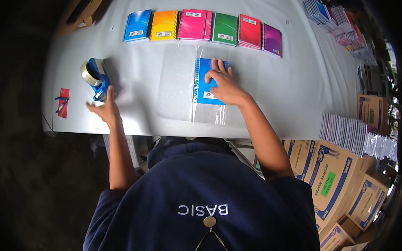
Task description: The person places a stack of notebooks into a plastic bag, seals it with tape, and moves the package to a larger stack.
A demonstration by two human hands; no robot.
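A blue spiral notebook (205,83) lies on a clear plastic sheet or sleeve (173,93) in the middle of the table. My right hand (227,87) rests on the notebook's right side, fingers spread and bent, with no grip on it. To the left stands a blue tape dispenser (101,76) holding a roll of clear tape (90,74). At its near end is my left hand (106,110), thumb and fingers apart. Whether a bit of tape touches the fingertips is too small to make out.
Spiral notebooks in blue, yellow, pink (192,26), green, red and purple form a row at the back. A small red card (64,102) with a dark blue tool lies far left. Cardboard box (87,8) at back left; notebook stacks (344,131) and cartons (328,180) at right.
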